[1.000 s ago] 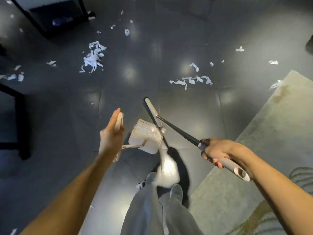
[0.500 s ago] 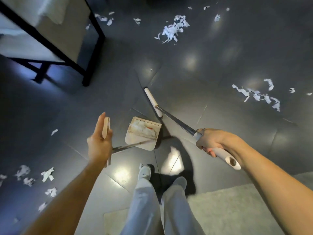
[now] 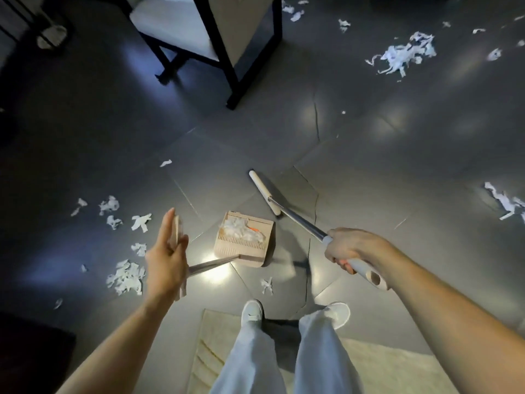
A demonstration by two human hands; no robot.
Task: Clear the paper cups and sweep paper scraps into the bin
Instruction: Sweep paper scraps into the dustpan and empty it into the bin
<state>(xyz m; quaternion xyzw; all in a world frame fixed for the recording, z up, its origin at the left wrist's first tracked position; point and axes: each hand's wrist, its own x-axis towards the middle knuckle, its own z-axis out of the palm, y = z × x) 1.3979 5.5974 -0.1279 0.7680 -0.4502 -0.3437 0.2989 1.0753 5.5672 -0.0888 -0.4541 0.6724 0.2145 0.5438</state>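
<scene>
My left hand (image 3: 166, 257) holds the flat beige grip of a long-handled dustpan, fingers mostly straight, thumb pressed against it. The beige dustpan (image 3: 244, 241) hangs just above the dark floor with white paper scraps and something orange inside. My right hand (image 3: 348, 248) grips the pale handle of a broom; its metal shaft runs up-left to the narrow cream broom head (image 3: 264, 191) near the floor. White paper scraps lie in heaps at the left (image 3: 126, 277), top right (image 3: 403, 54) and right edge (image 3: 504, 201). One scrap (image 3: 267, 285) lies near my shoes.
A black-framed table or chair (image 3: 235, 66) stands on the dark tiled floor (image 3: 369, 155) at the top centre. A pale rug (image 3: 397, 371) lies under and behind my feet. A dark object (image 3: 31, 356) fills the bottom left corner.
The view has swung left: the furniture moved toward the centre, the big scrap heap went to the top right, and the left scraps came closer. Both hands keep their hold.
</scene>
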